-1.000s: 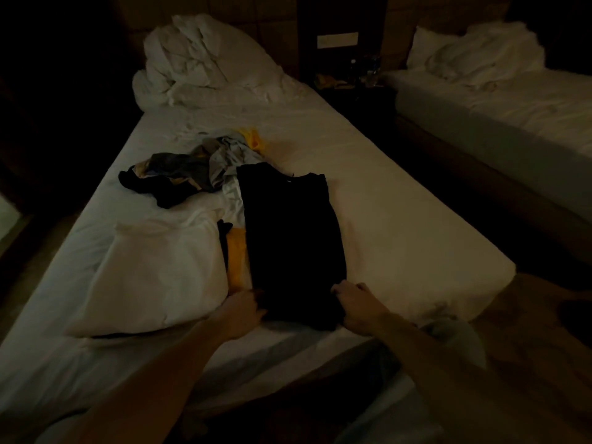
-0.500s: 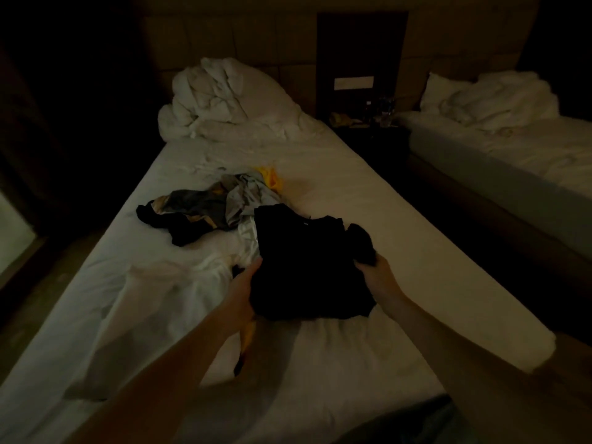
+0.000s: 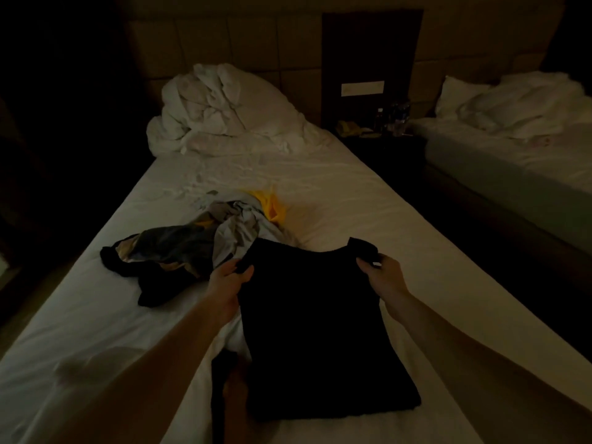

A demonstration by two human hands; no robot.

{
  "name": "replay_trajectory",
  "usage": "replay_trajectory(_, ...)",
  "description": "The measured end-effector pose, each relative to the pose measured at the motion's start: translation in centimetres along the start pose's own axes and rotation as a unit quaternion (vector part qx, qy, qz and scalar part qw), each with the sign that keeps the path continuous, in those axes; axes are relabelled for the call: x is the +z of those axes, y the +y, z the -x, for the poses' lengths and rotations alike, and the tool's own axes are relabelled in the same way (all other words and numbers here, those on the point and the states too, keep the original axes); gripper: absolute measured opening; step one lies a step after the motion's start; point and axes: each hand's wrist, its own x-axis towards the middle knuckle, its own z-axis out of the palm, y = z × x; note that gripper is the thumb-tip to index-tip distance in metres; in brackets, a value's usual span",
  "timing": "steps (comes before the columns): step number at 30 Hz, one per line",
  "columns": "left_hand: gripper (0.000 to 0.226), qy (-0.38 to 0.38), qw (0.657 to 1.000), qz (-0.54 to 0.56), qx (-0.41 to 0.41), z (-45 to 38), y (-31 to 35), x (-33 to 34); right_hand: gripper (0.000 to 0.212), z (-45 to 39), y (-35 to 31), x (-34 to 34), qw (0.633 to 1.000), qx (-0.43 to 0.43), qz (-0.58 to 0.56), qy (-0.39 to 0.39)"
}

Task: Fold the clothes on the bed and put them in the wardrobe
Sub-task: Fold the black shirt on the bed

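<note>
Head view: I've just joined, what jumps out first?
A black garment lies flat at the near middle of the bed, its far corners pinched by the left hand and right hand. A tangle of unfolded clothes sits beyond on the left, and a bunched white duvet at the headboard.

Black shirt [image 3: 315,331] flat on bed [image 3: 368,200]; unfolded pile [image 3: 198,241] beyond.

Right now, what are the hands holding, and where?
Both hold the black shirt by its far corners: left hand the left, right hand the right.
</note>
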Motion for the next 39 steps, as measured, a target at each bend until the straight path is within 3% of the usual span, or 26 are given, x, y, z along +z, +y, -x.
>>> replay_trajectory(4,0.017,0.051,0.988,-0.139,0.039,-7.4,-0.8,0.7,0.050,-6.8,1.7,1.2,0.995,0.043,0.089,0.021)
replay_trajectory(7,0.035,0.066,0.967,-0.242,0.040,-11.4,-1.9,1.0,0.113,-11.2,3.7,1.8,0.980,0.104,0.169,-0.021)
replay_trajectory(8,0.044,0.064,0.964,-0.257,0.024,-12.2,-2.3,1.0,0.122,-11.8,3.9,2.0,0.976,0.125,0.171,-0.042)
replay_trajectory(10,0.041,0.052,0.946,-0.321,0.023,-12.8,-2.7,1.1,0.109,-12.3,3.9,2.6,0.973,0.137,0.167,-0.077)
replay_trajectory(12,0.024,0.051,0.928,-0.364,0.057,-12.6,-3.0,1.2,0.078,-12.2,4.0,3.0,0.977,0.116,0.167,-0.064)
replay_trajectory(15,0.006,0.076,0.929,-0.351,0.096,-11.0,-2.6,1.5,0.047,-11.2,3.9,2.9,0.988,0.084,0.126,-0.024)
replay_trajectory(18,0.008,0.100,0.940,-0.299,0.132,-8.6,-1.8,1.2,0.031,-8.0,1.2,1.9,0.995,0.075,0.024,-0.059)
replay_trajectory(24,0.015,0.043,0.991,-0.085,0.090,-0.8,1.8,0.2,0.025,0.2,-4.8,-1.3,0.991,0.022,-0.076,-0.106)
replay_trajectory(30,0.024,-0.011,0.997,0.028,0.065,7.6,3.7,-1.3,0.028,10.1,-8.1,-2.9,0.993,-0.052,-0.050,-0.095)
replay_trajectory(35,0.018,-0.019,0.994,0.046,0.102,14.2,5.2,-2.5,0.026,16.8,-10.0,-3.5,0.990,-0.098,-0.062,-0.081)
replay_trajectory(39,0.030,-0.016,0.988,0.077,0.134,19.5,7.0,-3.8,0.023,20.8,-12.1,-4.0,0.984,-0.099,-0.118,-0.090)
